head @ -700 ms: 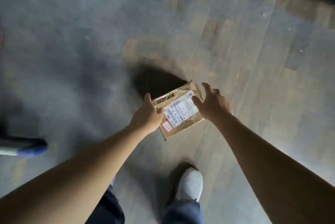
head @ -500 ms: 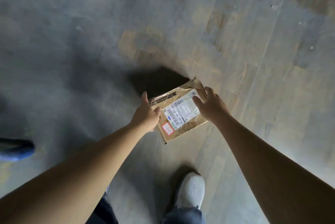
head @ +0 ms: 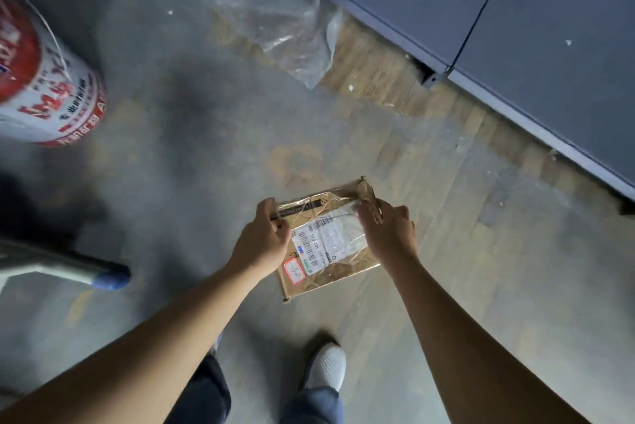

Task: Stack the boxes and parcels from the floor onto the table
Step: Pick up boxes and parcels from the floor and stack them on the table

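Left grip (head: 264, 240) clasps the parcel (head: 330, 245) at its left edge, thumb on top. Right grip (head: 390, 231) clasps the right edge by the torn far corner. Parcel is brown, taped, label up, between both grips over the floor (head: 206, 166); I cannot tell if it is clear of it. The person's shoe (head: 326, 368) is near, below. Plastic sheet (head: 271, 11) lies beyond; bucket (head: 44, 80) far left; blue-grey panels (head: 515, 11) far right.
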